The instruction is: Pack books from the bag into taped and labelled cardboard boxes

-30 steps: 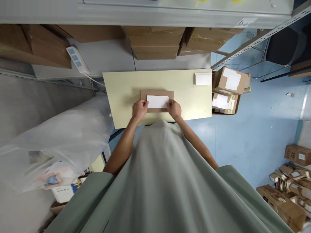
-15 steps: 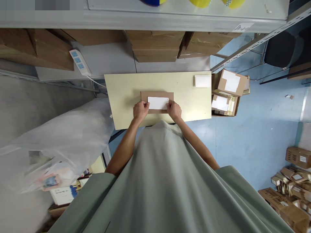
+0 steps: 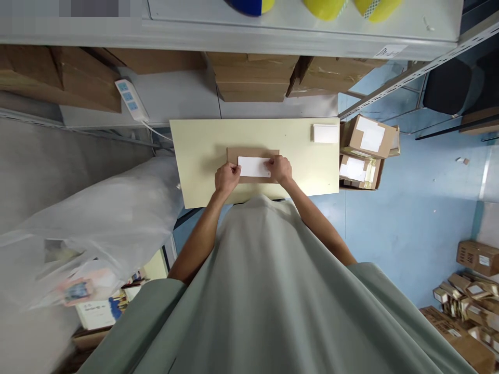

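Note:
A small flat cardboard box (image 3: 249,152) lies on the pale yellow table (image 3: 198,171) right in front of me. Over its top is a blank-looking white label (image 3: 253,167). My left hand (image 3: 227,177) pinches the label's left edge between thumb and fingers, resting against the box's left end. At the label's right edge, my right hand (image 3: 280,170) is closed on it, its fingers over the right part of the box. Whether the label is stuck down or only lying there, I cannot tell.
A white stack of labels or paper (image 3: 326,133) lies at the table's far right corner. Labelled parcels (image 3: 370,136) stand right of the table. Behind it is a shelf (image 3: 249,39) with cartons and a power strip (image 3: 131,100). A large translucent plastic bag (image 3: 117,202) bulges at the left.
My right hand has moved slightly up along the label's right edge, its fingers now covering more of that side. My left hand keeps its pinch at the left edge.

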A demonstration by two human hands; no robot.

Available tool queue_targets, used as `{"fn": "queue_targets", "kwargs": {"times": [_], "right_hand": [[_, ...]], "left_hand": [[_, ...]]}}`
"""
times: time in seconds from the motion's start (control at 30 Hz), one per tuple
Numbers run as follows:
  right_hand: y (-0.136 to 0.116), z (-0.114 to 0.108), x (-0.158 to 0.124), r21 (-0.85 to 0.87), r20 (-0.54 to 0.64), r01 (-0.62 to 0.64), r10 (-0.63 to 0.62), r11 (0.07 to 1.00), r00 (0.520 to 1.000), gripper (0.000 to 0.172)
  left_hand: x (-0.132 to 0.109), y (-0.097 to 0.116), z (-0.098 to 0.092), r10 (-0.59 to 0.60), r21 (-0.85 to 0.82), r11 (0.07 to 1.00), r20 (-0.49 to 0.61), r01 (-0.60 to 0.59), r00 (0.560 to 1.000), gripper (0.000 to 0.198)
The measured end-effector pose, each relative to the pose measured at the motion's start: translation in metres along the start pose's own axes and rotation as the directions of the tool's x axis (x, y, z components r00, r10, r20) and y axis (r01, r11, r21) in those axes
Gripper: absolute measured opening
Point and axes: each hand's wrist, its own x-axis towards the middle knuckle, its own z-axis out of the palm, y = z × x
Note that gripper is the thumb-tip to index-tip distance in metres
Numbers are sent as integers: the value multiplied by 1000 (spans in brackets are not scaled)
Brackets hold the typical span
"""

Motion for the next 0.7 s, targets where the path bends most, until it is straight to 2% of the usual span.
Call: {"fn": "queue_targets", "kwargs": {"times": [0.13, 0.2, 0.33, 0.47, 0.57, 0.7], "right_hand": [[-6, -3, 8, 36, -73, 18, -16, 999, 997, 22], [-4, -1, 4, 32, -64, 29, -27, 999, 998, 21], [-2, 2, -6, -32, 98, 56, -53, 998, 994, 9], [-16, 4, -1, -74, 198, 126, -109, 989, 974, 6], [-36, 9, 8, -67, 193, 175, -159, 982, 968, 14], [-56, 20, 13, -102, 94, 175, -166, 979, 982, 31]], "left_hand": [[-4, 3, 4, -17, 0, 1000, -16, 17, 1000, 27], [-6, 4, 7, -24, 1, 1000, -24, 24, 999, 28], [-6, 6, 10, -20, 2, 1000, -20, 20, 1000, 27], [-4, 5, 10, -1, 11, 1000, -10, 2, 1000, 27], [-3, 5, 10, 7, 14, 1000, -12, -7, 1000, 27], [-3, 5, 11, 1, 7, 1000, -18, -1, 1000, 27]]}}
